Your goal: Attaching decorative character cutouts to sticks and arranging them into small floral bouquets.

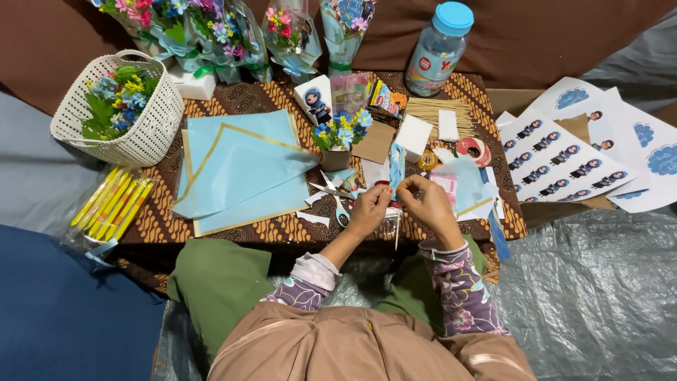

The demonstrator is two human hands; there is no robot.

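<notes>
Both the left hand (pixel 368 209) and the right hand (pixel 428 203) are pinching, fingers closed, a small clear wrapped piece (pixel 392 210) just right of the scissors (pixel 334 195) on the batik table (pixel 155 219)

Single view from a camera worn on the person's head, looking steeply down and forward over the lap onto a low table (pixel 451 95) covered in brown patterned cloth, which crosses the middle of the frame. The view sits close: the left hand (pixel 368 210) and right hand (pixel 430 204) fall just below centre, the forearms and knees fill the lower edge, and a brown backdrop closes the top. The wide field also takes in a white basket (pixel 151 120) at far left and printed sheets (pixel 564 152) at far right; no second view shares the scene.
</notes>
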